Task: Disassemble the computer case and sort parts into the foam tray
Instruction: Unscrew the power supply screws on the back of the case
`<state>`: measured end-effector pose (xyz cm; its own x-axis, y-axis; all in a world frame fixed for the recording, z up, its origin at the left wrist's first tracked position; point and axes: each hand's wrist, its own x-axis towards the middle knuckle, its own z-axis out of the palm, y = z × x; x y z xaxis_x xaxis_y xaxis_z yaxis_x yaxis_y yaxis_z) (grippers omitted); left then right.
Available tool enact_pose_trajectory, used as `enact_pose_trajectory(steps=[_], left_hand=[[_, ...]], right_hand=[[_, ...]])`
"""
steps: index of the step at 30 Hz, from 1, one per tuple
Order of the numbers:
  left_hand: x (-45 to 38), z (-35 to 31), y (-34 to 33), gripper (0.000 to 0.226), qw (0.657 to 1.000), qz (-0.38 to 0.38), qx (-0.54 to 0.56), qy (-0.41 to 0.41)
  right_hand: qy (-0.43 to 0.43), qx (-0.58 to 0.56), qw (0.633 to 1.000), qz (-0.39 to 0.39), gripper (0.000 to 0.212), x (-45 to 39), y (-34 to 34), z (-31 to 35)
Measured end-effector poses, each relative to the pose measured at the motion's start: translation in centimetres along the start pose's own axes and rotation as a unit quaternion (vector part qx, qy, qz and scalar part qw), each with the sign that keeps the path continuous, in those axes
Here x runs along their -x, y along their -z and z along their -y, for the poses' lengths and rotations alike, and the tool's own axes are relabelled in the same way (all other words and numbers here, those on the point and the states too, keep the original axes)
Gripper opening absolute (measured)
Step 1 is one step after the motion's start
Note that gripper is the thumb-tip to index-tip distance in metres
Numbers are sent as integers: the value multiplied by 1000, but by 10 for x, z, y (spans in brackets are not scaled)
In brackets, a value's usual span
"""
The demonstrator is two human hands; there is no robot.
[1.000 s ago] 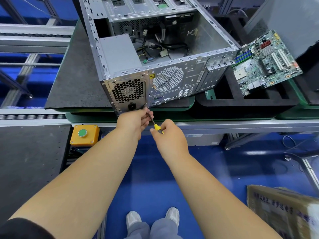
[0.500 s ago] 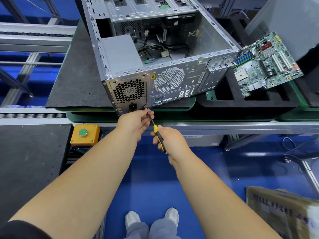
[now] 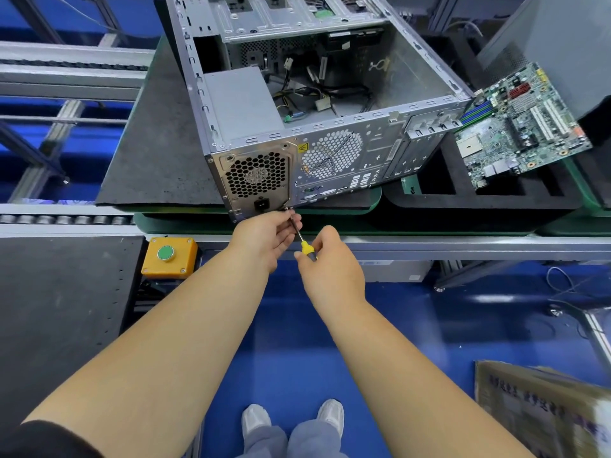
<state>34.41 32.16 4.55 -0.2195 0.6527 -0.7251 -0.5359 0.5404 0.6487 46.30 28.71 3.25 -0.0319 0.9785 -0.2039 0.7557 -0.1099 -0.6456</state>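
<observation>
Nearest, at 6 o'clock, 2 white shoes (image 3: 291,421) stand on the blue floor. Above them 2 bare forearms reach up to the middle of the view. The right hand (image 3: 330,259) is wrapped around the yellow handle of 1 screwdriver (image 3: 305,246), whose shaft runs toward 11 o'clock to the lower corner of the power supply (image 3: 256,175). The left hand (image 3: 267,234) is curled beside that shaft, fingertips at the tip; whether it pinches a screw I cannot tell. At 9 o'clock sits 1 yellow button box (image 3: 170,257).

Further off, at 12 o'clock, the computer case (image 3: 347,153) lies open on its side on a dark mat, cables loose inside. At 2 o'clock, 1 motherboard (image 3: 519,127) already rests across the foam tray (image 3: 479,206), so the task looks partly done: the power supply and the drive cage (image 3: 281,18) are left in the case.
</observation>
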Motion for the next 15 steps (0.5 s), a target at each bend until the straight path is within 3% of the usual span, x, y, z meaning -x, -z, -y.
enact_pose_trajectory(steps=[15], left_hand=[[0, -1, 0, 12, 999, -2, 41, 29]], right_hand=[[-1, -13, 1000, 1, 26, 6, -3, -8]])
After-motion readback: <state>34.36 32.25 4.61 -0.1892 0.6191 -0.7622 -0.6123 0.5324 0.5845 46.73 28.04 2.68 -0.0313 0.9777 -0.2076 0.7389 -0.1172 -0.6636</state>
